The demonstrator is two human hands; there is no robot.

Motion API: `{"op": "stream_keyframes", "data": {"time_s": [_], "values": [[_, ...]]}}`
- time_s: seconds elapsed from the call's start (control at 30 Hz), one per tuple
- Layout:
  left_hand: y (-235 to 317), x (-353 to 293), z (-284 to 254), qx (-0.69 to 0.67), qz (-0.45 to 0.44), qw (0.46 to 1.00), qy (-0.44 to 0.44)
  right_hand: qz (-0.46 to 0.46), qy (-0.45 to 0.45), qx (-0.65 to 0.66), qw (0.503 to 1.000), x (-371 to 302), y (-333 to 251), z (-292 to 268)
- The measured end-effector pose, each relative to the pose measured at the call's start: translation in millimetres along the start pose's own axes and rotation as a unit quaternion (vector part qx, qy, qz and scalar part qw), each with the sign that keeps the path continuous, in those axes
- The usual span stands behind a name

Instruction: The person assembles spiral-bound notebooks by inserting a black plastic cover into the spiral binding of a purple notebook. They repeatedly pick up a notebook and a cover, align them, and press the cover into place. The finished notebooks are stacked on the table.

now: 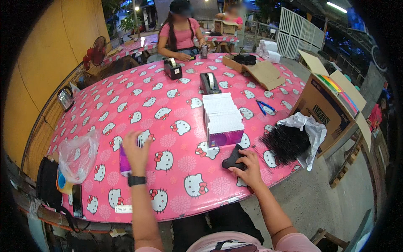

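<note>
My left hand [137,153], a dark watch on its wrist, hovers at the left over a flat purple box [124,163]. Its fingers are curved and spread apart, slightly blurred; whether they touch the box cannot be made out. At the right, my right hand [249,170] grips a small black angular object [231,161] near the table's front; its kind is unclear. Just beyond it stands a long row of upright white-edged boxes [222,113], the nearest showing a purple face [226,139]. Beside my right hand lies a tangle of black curly strands [287,143] on crumpled white plastic [315,130].
Two tape dispensers, one nearer [209,84] and one farther [172,69], stand on the pink patterned table [184,147]. Blue-handled pliers [265,107] lie near a large open carton [323,111]. A clear plastic bag [79,155] lies left. A person in pink [184,35] sits opposite.
</note>
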State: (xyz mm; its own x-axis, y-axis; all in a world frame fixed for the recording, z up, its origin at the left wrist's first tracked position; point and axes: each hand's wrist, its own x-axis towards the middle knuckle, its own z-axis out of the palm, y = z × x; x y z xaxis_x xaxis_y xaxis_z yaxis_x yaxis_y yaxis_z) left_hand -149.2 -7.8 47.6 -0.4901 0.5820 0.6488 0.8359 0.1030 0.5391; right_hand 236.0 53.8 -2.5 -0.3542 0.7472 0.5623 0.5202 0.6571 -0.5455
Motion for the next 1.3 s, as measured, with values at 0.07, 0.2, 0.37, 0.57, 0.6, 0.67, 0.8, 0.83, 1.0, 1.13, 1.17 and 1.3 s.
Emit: {"op": "stream_keyframes", "data": {"time_s": [0.07,0.2,0.37,0.57,0.6,0.67,0.8,0.83,1.0,1.13,1.17,1.3], "values": [[38,-7,25,-0.118,0.028,0.992,-0.017,0.022,0.108,0.041,0.993,20,-5,-16],[69,-22,74,-0.248,0.035,0.968,-0.027,0.057,0.262,0.044,0.962,99,43,-32],[69,-39,102,-0.328,-0.032,0.943,-0.052,0.065,0.079,-0.141,0.985,137,135,-7],[53,-40,93,-0.346,-0.102,0.932,-0.017,0.002,0.059,-0.069,0.996,143,87,-11],[52,-41,91,-0.344,-0.099,0.934,-0.016,-0.033,0.034,-0.023,0.999,139,58,-10],[60,-42,93,-0.390,-0.118,0.913,-0.018,-0.122,-0.023,-0.028,0.992,131,19,-9],[71,-45,93,-0.444,-0.151,0.882,-0.050,-0.176,-0.047,-0.112,0.977,120,18,12],[75,-45,92,-0.432,-0.137,0.890,-0.049,-0.177,-0.042,-0.124,0.975,121,22,14],[87,-43,82,-0.357,-0.030,0.933,-0.034,-0.174,-0.032,-0.075,0.981,126,28,15],[117,-53,66,-0.199,0.172,0.965,-0.008,-0.209,-0.002,-0.113,0.971,120,-6,2],[126,-60,63,-0.200,0.203,0.958,-0.017,-0.196,-0.022,-0.094,0.976,116,-17,2],[162,-78,61,-0.162,0.273,0.946,-0.069,-0.156,-0.111,-0.058,0.980,90,-42,1]]}}
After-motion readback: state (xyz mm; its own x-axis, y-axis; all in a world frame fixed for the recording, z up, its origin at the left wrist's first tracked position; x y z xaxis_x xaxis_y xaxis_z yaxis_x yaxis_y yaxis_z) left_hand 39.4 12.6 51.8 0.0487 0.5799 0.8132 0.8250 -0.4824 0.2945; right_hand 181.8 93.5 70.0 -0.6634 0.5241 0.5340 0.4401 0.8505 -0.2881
